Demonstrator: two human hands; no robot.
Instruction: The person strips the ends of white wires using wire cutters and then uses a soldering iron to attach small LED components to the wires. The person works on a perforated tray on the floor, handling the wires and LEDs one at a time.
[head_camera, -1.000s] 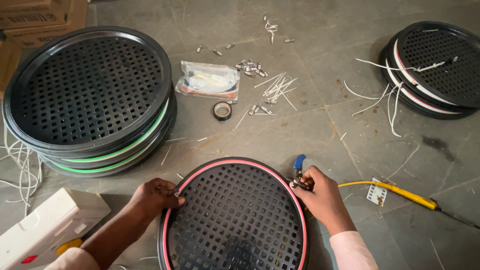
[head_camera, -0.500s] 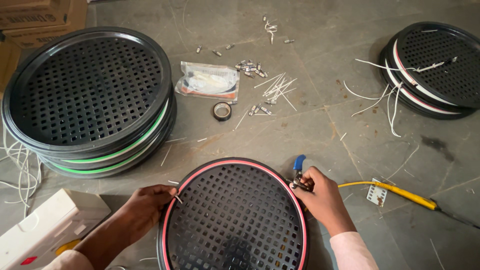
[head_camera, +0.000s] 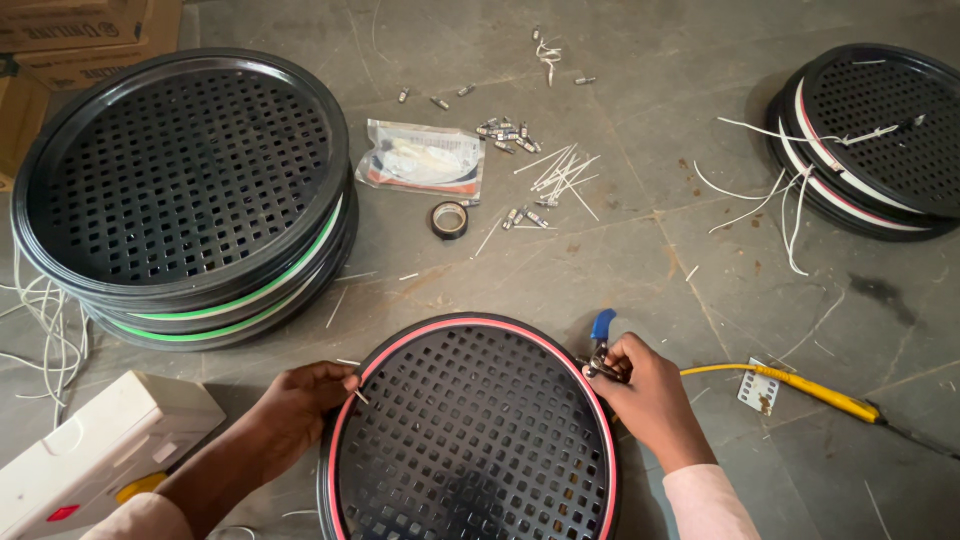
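A round black perforated grille (head_camera: 470, 440) with a red ring around its rim lies on the floor just in front of me. My left hand (head_camera: 300, 400) rests on its left edge and pinches a thin white wire end. At the grille's right edge, my right hand (head_camera: 645, 390) grips small blue-handled pliers (head_camera: 601, 340) pressed against the rim.
A stack of similar grilles (head_camera: 180, 180) sits far left, a smaller stack (head_camera: 870, 140) far right. Black tape roll (head_camera: 450, 220), a plastic bag (head_camera: 425, 160), small screws (head_camera: 505, 130) and white wire bits (head_camera: 560, 175) lie between. A yellow-handled tool (head_camera: 810, 390) lies right, a white box (head_camera: 90, 450) near left.
My left hand has shifted slightly along the left rim and now pinches a white wire end. The right hand stays at the pliers.
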